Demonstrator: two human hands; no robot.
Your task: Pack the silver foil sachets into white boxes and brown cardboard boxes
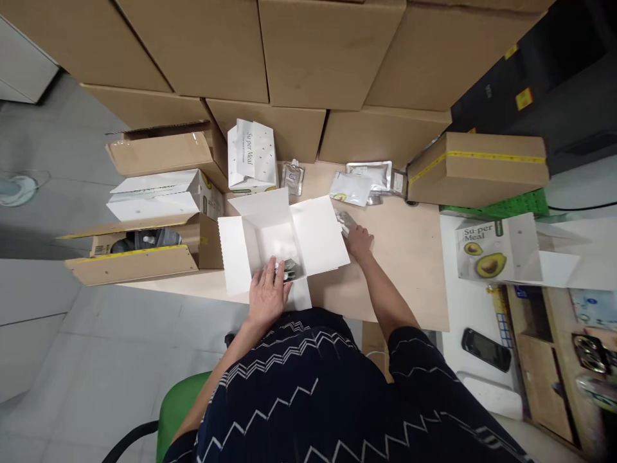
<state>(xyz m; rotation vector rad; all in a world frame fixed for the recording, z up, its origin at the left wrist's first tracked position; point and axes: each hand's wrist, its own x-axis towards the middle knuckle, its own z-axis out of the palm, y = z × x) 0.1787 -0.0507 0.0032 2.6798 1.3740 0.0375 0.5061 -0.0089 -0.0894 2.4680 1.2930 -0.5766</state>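
Note:
An open white box (259, 224) stands on the table with its flaps folded outward. My left hand (267, 294) reaches over its near edge, fingers stretched out and resting on small green-and-silver pouches (290, 270) inside. Right of the box, my right hand (360, 243) is closed on a silver pouch (344, 220) beside the right flap. Part of that pouch is hidden by the fingers and the flap. Farther back lie several flat pouches (354, 188), white and silver. A small spouted pouch (292, 177) lies by a closed white "Su-per Meal" box (251, 154).
Large cardboard cartons (318, 51) are stacked along the back. Two open cartons (144, 254) and a white box (154, 196) stand at the left. On the right are a taped carton (477, 168), an avocado-printed box (496, 251) and a black handheld device (486, 349).

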